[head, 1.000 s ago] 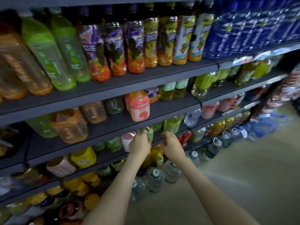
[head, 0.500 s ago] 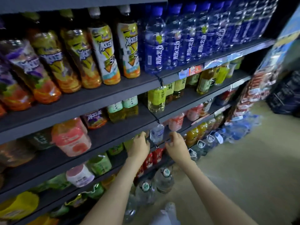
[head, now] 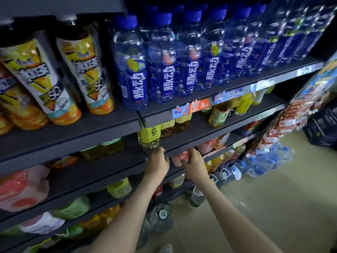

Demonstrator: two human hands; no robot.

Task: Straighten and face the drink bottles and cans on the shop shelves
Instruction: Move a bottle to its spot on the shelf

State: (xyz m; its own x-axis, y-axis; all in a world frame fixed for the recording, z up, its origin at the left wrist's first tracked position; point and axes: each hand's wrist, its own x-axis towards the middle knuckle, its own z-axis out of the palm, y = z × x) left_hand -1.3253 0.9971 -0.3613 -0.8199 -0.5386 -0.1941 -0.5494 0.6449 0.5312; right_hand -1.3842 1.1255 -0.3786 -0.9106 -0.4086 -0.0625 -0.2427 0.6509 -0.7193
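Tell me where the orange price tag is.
In the head view, the orange price tag sits on the shelf edge right of centre, below blue-capped bottles and above yellow-labelled bottles.

Bare forearms rising from bottom edge to mid-frame, left hand (head: 157, 162) fingers curled forward, right hand (head: 194, 163) beside it, fingers relaxed

Dark grey shelving (head: 73, 143) stands on a dimly lit beige floor (head: 273, 207).
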